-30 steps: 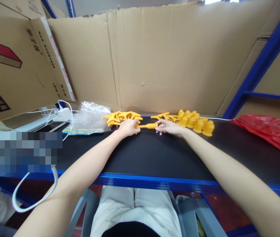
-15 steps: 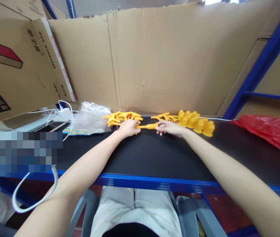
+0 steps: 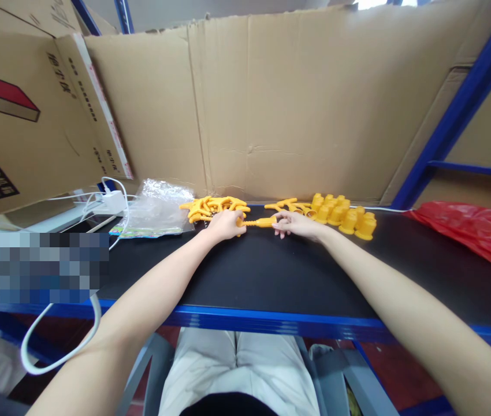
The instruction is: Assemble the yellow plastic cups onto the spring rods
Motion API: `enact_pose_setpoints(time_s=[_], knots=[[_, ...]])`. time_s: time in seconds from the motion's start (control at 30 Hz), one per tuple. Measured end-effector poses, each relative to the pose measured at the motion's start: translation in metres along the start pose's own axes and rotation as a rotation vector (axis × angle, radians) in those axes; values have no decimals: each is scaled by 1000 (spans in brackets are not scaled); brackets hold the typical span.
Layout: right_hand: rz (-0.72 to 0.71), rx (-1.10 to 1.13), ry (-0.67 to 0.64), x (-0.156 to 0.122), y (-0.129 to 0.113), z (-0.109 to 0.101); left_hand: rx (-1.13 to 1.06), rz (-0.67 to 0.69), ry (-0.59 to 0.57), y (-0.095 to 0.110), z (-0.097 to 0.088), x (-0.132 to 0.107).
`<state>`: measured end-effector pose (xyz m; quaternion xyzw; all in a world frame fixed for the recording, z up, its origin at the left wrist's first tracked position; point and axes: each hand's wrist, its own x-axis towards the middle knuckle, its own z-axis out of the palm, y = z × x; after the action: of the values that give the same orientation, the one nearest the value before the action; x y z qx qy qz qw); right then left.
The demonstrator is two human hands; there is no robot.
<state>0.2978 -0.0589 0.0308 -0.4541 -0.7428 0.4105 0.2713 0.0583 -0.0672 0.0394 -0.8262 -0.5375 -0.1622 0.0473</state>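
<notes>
Between my hands, just above or on the black tabletop, lies a yellow plastic piece (image 3: 263, 222) with a thin twisted-looking rod on its left and a wider body on its right. My left hand (image 3: 223, 224) is closed around its left end, fingers hiding that part. Thumb and fingers of my right hand (image 3: 292, 223) pinch the wider right end. Behind my left hand is a heap of yellow branched plastic parts (image 3: 205, 208). A few similar yellow parts (image 3: 286, 205) lie behind my right hand, beside several yellow stepped, cup-like pieces (image 3: 334, 212) standing in rows.
Left of the heap lies a clear plastic bag (image 3: 159, 208), near a white charger (image 3: 114, 201) with cables. A red plastic bag (image 3: 471, 231) lies at the right. Cardboard (image 3: 297, 104) walls the back; a blue rail (image 3: 245, 320) edges the table (image 3: 271, 277) in front.
</notes>
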Motion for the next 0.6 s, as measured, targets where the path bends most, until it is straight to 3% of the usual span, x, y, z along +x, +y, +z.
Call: enact_pose_setpoints(time_s=[0.6], knots=[[-14, -82, 16, -4, -10, 2, -13, 16, -11, -1, -1, 0]])
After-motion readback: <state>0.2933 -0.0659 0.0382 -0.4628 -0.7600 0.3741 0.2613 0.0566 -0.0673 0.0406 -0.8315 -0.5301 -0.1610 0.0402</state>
